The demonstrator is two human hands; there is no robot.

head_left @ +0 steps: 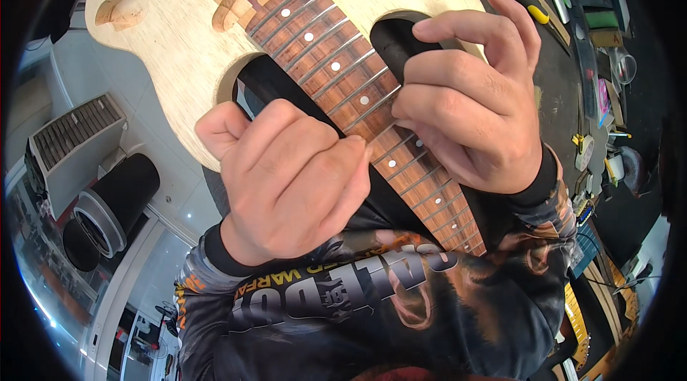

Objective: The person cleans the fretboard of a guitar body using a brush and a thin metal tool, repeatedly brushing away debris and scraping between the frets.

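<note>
Fretted, inlaid fretboard (372,121) is flanked by curled left hand (290,177) and right hand (476,109), set apart, grip undetermined; far pale body (164,30) is routed, seemingly unfinished, unstrung.

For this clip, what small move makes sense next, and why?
Probably an even press by the left hand and right hand across the fretboard: their fingertips sit near its opposite edges, just beyond the last bright metal strip. I cannot tell whether they pinch another strip, so gently.
</note>
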